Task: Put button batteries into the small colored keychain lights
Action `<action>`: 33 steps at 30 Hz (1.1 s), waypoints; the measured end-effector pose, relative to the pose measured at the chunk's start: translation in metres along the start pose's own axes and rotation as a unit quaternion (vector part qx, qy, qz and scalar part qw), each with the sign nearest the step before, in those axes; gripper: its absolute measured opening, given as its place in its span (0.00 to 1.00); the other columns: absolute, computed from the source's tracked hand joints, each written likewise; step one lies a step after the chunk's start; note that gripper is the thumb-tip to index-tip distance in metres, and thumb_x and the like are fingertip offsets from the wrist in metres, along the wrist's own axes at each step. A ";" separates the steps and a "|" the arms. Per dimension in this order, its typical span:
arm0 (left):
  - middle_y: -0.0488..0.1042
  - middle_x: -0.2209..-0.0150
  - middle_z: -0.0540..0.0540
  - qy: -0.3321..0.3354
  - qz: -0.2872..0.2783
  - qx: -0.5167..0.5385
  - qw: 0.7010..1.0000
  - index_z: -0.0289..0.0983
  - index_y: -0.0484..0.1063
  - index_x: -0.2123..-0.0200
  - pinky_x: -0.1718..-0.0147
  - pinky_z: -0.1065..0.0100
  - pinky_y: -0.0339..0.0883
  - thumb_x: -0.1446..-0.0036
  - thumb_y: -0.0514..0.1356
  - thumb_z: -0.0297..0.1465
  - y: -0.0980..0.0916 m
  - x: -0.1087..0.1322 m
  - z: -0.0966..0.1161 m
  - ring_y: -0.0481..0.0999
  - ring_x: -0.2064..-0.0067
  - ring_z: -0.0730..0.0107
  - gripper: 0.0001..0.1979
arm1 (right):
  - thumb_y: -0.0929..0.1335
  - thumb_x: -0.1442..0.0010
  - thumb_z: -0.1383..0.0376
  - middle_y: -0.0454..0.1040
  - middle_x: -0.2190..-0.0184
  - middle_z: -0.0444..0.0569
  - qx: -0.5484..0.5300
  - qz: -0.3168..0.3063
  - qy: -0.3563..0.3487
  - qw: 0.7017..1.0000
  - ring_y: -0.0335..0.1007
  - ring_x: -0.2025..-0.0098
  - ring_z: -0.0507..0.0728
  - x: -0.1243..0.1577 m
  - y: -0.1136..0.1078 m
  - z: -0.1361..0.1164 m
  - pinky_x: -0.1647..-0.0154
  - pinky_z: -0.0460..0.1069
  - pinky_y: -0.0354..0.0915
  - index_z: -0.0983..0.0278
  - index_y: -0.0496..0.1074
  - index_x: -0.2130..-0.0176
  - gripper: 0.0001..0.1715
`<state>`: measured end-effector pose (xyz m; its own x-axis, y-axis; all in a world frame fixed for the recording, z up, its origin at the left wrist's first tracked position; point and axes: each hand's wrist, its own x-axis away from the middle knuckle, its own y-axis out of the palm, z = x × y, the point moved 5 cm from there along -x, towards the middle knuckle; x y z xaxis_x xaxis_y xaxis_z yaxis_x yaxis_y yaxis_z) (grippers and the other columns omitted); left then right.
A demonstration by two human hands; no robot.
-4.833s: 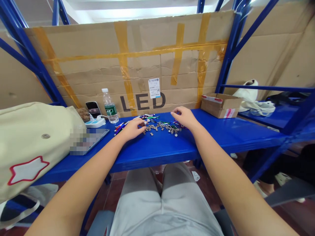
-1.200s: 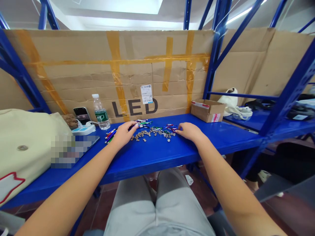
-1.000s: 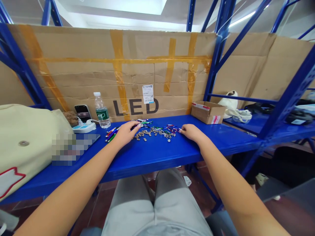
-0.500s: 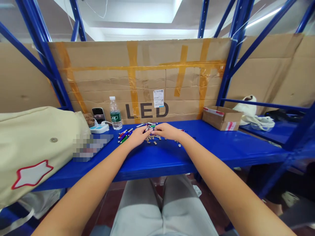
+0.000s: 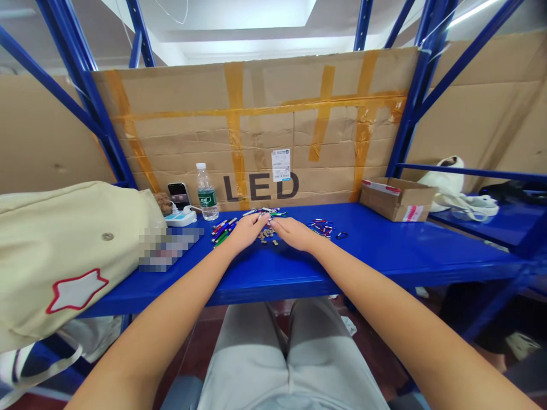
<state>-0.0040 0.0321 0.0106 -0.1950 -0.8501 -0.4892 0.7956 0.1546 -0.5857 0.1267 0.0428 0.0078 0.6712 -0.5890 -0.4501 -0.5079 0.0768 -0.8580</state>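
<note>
My left hand (image 5: 249,230) and my right hand (image 5: 293,232) meet fingertip to fingertip over the blue table. Their fingers are closed around something too small to make out. Small round metal pieces (image 5: 268,233) lie just below and between the hands. Beside my left hand is a group of coloured pen-like sticks (image 5: 223,230), red, blue and green. More slim coloured pieces (image 5: 277,214) lie behind my fingertips. Right of my right hand sit several red, blue and dark clips (image 5: 322,226).
A water bottle (image 5: 207,193), a power strip (image 5: 181,217) and a phone (image 5: 178,195) stand at the back left. A cream bag (image 5: 81,239) covers the table's left end. An open cardboard box (image 5: 396,199) sits back right, before a blue rack post (image 5: 421,97).
The view has shifted slightly. My right hand has drawn nearer my left, with its fingers lower, and the clips on the right now show more fully.
</note>
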 end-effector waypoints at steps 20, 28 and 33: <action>0.67 0.76 0.51 0.072 0.002 -0.113 0.991 0.36 0.64 0.76 0.69 0.70 0.59 0.39 0.50 0.40 0.005 -0.001 0.010 0.64 0.71 0.71 0.17 | 0.52 0.32 0.58 0.76 0.58 0.57 0.217 -0.018 0.103 0.971 0.73 0.57 0.62 0.004 -0.002 0.000 0.59 0.51 0.62 0.66 0.64 0.53 0.22; 0.74 0.63 0.44 0.132 -0.068 -0.158 0.976 0.36 0.68 0.64 0.57 0.63 0.63 0.36 0.45 0.37 0.011 0.004 0.013 0.71 0.61 0.63 0.16 | 0.53 0.33 0.59 0.76 0.57 0.57 0.184 -0.002 0.142 0.973 0.73 0.56 0.61 0.003 -0.008 0.008 0.59 0.50 0.61 0.66 0.65 0.53 0.20; 0.72 0.68 0.47 0.089 -0.053 -0.095 0.990 0.36 0.65 0.59 0.63 0.66 0.65 0.37 0.49 0.38 0.008 0.004 0.010 0.72 0.65 0.66 0.13 | 0.53 0.33 0.59 0.76 0.58 0.57 0.207 -0.001 0.127 0.970 0.73 0.56 0.62 0.004 -0.006 0.004 0.59 0.50 0.62 0.66 0.65 0.53 0.20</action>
<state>0.0073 0.0250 0.0102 -0.3831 -0.7675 -0.5140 0.6467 0.1745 -0.7425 0.1352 0.0434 0.0103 0.4914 -0.7644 -0.4173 -0.2111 0.3603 -0.9086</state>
